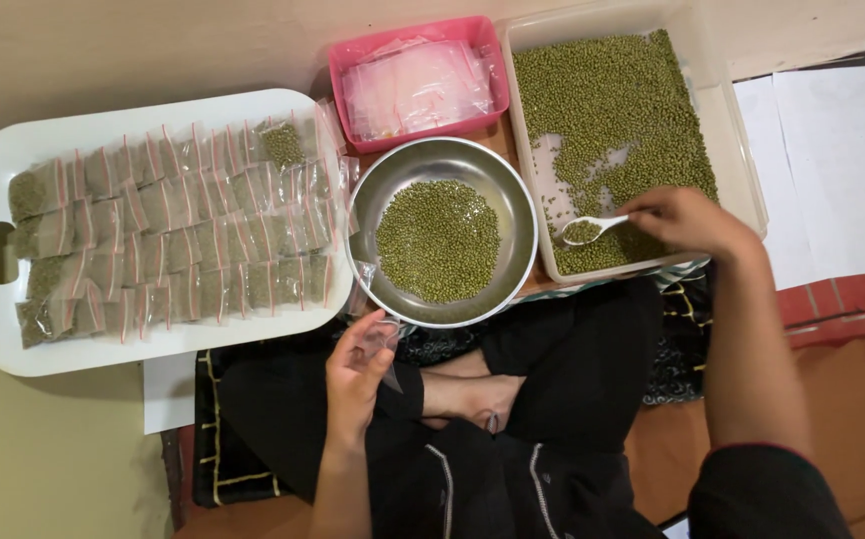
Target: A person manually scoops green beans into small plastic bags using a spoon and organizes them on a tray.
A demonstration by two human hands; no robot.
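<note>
Over the white tub [727, 120] of green beans, my right hand [687, 220] grips a spoon [592, 230]; my left hand [357, 364] pinches a small clear bag [387, 334].

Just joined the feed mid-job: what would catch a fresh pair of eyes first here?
Green beans everywhere: a heap in the round metal bowl at centre and a wide layer in the clear rectangular tub at upper right, where the right hand dips a small white spoon. On the left, a white tray carries neat rows of small filled bags. The left hand holds a small clear bag just below the bowl.
</note>
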